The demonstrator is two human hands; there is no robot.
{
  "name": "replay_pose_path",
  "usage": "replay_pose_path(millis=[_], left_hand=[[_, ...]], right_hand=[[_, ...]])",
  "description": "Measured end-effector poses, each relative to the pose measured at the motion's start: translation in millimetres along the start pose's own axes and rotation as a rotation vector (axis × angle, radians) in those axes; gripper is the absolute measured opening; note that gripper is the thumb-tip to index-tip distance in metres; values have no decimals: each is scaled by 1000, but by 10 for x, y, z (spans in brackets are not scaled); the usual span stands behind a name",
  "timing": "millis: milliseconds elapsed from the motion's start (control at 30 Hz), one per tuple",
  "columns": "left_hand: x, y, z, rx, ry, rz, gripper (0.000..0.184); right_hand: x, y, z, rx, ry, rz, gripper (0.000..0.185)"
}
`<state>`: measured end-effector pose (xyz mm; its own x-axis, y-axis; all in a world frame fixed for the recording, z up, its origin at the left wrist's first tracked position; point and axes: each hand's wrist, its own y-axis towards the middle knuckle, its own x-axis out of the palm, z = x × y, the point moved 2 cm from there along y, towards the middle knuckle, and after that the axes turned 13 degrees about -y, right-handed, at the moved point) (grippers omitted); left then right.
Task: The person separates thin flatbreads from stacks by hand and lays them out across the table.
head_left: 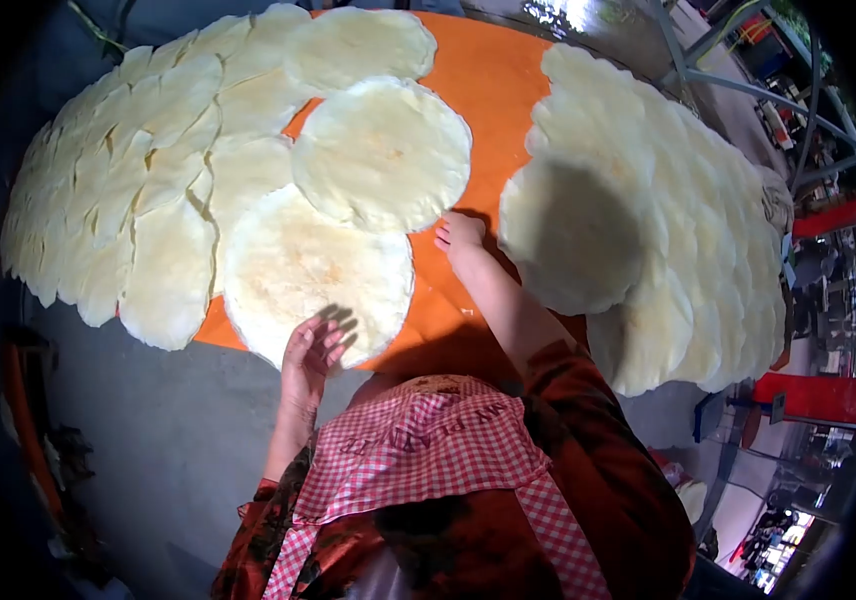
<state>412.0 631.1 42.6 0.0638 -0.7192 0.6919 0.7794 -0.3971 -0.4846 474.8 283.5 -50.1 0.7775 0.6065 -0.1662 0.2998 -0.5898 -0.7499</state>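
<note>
Thin, pale round flatbreads cover much of an orange cloth (483, 90). My right hand (463, 236) has its fingers curled at the lower right edge of one round flatbread (383, 150), apparently pinching its rim. That flatbread lies flat and overlaps a nearer flatbread (313, 260) with faint brown patches. Over the near edge of this nearer one, my left hand (313, 350) is held with fingers apart and nothing in them. Its shadow falls on the flatbread, and I cannot tell whether the fingertips touch it.
Overlapping flatbreads (108, 190) fill the left side, and more overlapping rows (698, 230) cover the right. A strip of orange cloth shows between them. Metal frame bars (738, 85) and red objects (828, 400) stand beyond the right edge. Grey floor (148, 440) lies below left.
</note>
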Motion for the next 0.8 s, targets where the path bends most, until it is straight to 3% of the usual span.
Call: replay_pose_path(millis=[100,200,267,300,400,500,533,600,667,733,800], left_hand=[[-166,-143,-18,27,-26,17,41],[-254,-307,47,72,-44,15,39],[-328,-416,103,98,-44,32,39],[-372,-448,109,107,-46,65,41],[-408,-494,128,103,-72,33,40],[-351,-438,179,119,-108,3,38],[-301,-407,206,115,-122,-5,38],[-189,-229,275,114,-158,-99,36],[-117,39,325,58,-246,-177,43],[-5,277,374,10,-382,-250,47],[118,462,416,-38,-539,-292,51]], right_hand=[[26,98,-230,-507,-573,447,41],[60,1123,-323,-432,-675,508,44],[6,724,-577,-418,-585,360,42],[96,1332,-524,-367,-563,188,47],[232,1316,-624,-294,-446,92,48],[532,1164,-1244,-1037,-893,69,43],[650,1092,-1481,-1053,-597,-51,38],[783,-43,-2069,-1128,-433,-341,31],[856,-1000,-2501,-1414,-705,-247,29],[660,-2073,-2545,-1712,-780,-347,28],[381,-2598,-2339,-2067,-784,-324,29]])
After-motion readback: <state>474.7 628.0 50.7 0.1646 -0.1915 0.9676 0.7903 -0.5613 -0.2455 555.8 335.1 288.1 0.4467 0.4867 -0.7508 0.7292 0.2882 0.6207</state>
